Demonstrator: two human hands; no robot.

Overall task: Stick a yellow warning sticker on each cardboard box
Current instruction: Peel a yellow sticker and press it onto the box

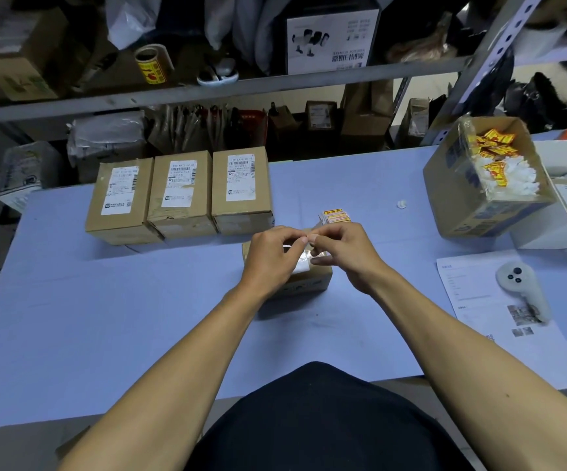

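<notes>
A small cardboard box [304,285] lies on the blue table just under both hands. My left hand [270,254] and my right hand [341,248] meet above it, fingertips pinching one small sticker [300,258] whose pale backing shows between them. A small stack of yellow warning stickers [334,215] sits right behind the hands. Three taller cardboard boxes [124,200] [181,193] [241,188] with white shipping labels stand in a row at the back left.
An open carton [451,185] at the right holds loose yellow stickers and white backing scraps. A white controller [521,287] rests on a printed sheet [472,294]. A sticker roll [151,64] stands on the shelf behind. A white tray [546,232] sits far right.
</notes>
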